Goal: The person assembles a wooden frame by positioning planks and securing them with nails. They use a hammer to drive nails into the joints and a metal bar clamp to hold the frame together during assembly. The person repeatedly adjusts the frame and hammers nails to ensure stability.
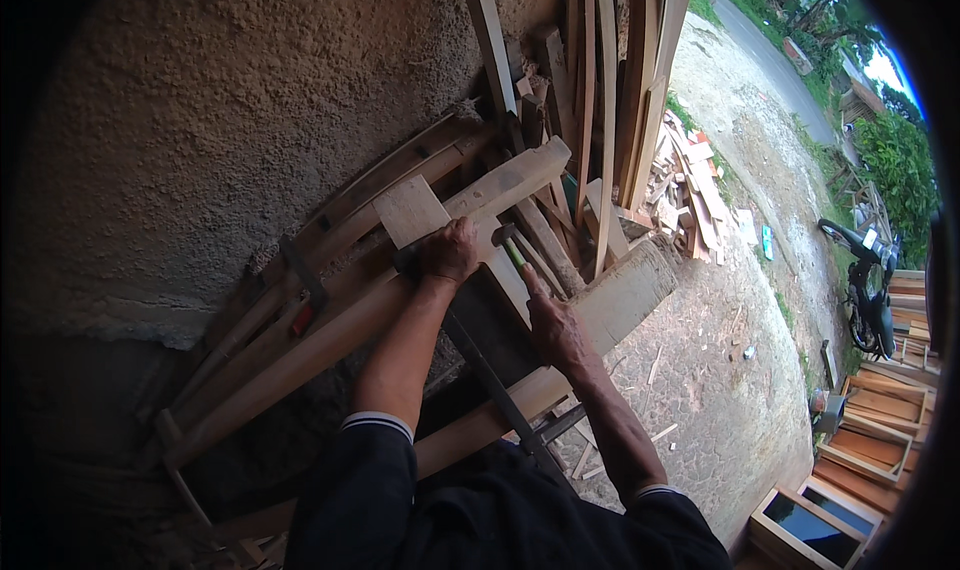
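My right hand [556,322] is wrapped round the green handle of a hammer [514,247]. Its dark head is just above a pale wooden piece, close to my left hand [450,253]. That left hand is closed and rests at the joint between a short flat board [411,210] and a wooden beam [515,178]; whatever its fingers hold is hidden. Below it, a long dark metal bar clamp [486,372] crosses the wooden frame [345,330] towards my body. A wide rough plank [630,295] lies to the right of my right hand.
A second clamp with a red part [302,318] lies at the left, near a rough wall [230,100]. Long timber strips [605,90] lean upright at the back. Wood scraps [690,190] are heaped beyond. A motorcycle [868,285] and wooden frames [870,440] stand at the right.
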`<state>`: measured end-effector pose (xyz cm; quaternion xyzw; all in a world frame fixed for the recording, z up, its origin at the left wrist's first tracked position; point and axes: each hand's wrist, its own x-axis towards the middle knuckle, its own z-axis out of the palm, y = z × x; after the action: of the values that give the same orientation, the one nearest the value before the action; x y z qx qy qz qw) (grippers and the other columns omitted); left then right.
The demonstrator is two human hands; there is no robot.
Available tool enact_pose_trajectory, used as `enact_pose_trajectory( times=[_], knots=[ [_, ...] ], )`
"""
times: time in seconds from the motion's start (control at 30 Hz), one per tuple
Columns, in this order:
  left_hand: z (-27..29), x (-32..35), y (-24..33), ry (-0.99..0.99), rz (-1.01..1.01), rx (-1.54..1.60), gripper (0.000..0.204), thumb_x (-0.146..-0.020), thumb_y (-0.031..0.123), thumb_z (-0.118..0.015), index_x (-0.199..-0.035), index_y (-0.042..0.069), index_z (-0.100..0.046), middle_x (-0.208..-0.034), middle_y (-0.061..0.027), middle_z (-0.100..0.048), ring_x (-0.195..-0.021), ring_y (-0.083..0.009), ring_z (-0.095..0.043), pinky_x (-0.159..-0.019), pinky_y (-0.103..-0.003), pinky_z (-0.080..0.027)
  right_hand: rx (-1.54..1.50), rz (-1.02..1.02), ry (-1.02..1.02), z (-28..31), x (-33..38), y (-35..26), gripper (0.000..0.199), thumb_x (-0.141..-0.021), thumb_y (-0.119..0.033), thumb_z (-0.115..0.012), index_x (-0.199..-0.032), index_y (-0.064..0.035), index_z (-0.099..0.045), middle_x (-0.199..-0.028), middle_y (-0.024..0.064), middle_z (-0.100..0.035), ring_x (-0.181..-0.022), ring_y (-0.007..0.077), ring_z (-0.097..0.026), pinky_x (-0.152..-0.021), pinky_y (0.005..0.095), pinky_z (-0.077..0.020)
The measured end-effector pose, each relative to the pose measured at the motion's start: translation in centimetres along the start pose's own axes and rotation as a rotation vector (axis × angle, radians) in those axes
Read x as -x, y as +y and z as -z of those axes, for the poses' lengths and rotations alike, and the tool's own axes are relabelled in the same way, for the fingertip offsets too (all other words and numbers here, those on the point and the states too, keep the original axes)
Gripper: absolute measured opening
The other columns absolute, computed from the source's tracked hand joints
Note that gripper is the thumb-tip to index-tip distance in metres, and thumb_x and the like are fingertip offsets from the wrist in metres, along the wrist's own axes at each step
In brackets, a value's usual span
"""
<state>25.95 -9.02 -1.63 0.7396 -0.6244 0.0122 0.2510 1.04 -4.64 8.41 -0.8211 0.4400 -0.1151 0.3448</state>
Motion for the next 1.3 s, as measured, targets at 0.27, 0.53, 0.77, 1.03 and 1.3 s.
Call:
enact_pose_trajectory(
  times=[0.27,0.53,0.77,1.03,1.3],
  knots=[
    [0.4,-0.3,0.3,-0.013,-0.011,-0.002,0.020,-0.100,0.028,-0.058,-0.096,0.008,-0.057,-0.091,-0.0163,-0.069,-0.081,-0.0377,-0.070,-0.067,-0.048,-0.057,0.037,-0.031,-0.005,-0.2,0.0,0.5,0.073,-0.093,0.001,-0.049,-0.160,-0.0128,-0.025,-0.078,0.0215,-0.059,-0.074,0.0403,-0.065,-0.068,0.0504,-0.0511],
    [0.7,0.0,0.6,-0.022,0.033,-0.002,0.020,-0.100,0.029,-0.058,-0.096,0.010,-0.058,-0.086,-0.0152,-0.070,-0.082,-0.0383,-0.071,-0.067,-0.049,-0.056,0.094,-0.033,-0.022,0.0,0.2,0.2,0.076,-0.094,-0.003,-0.047,-0.162,-0.0212,-0.020,-0.072,0.0239,-0.057,-0.067,0.0411,-0.064,-0.065,0.0532,-0.0493],
    [0.1,-0.2,0.3,-0.017,0.049,0.002,0.019,-0.100,0.029,-0.058,-0.097,0.010,-0.057,-0.088,-0.0153,-0.070,-0.082,-0.0385,-0.071,-0.070,-0.050,-0.057,0.167,0.002,0.005,0.1,-0.3,0.4,0.078,-0.090,0.003,-0.046,-0.161,-0.0168,-0.023,-0.069,0.0219,-0.058,-0.064,0.0377,-0.063,-0.064,0.0504,-0.0491],
    [0.0,-0.1,0.1,-0.026,0.012,-0.025,0.020,-0.100,0.030,-0.057,-0.096,0.010,-0.057,-0.087,-0.0151,-0.070,-0.080,-0.0384,-0.071,-0.069,-0.050,-0.057,0.137,0.047,0.052,0.3,-0.3,0.1,0.079,-0.089,0.005,-0.046,-0.162,-0.0157,-0.022,-0.069,0.0231,-0.057,-0.065,0.0389,-0.063,-0.065,0.0516,-0.0492],
    [0.5,-0.1,0.5,-0.037,0.039,-0.025,0.019,-0.100,0.029,-0.056,-0.096,0.010,-0.056,-0.088,-0.0145,-0.069,-0.079,-0.0384,-0.070,-0.067,-0.050,-0.057,0.126,0.048,0.069,0.6,-0.7,-0.1,0.082,-0.088,0.004,-0.049,-0.162,-0.0164,-0.022,-0.069,0.0237,-0.058,-0.063,0.0387,-0.063,-0.064,0.0525,-0.0491]
  ],
)
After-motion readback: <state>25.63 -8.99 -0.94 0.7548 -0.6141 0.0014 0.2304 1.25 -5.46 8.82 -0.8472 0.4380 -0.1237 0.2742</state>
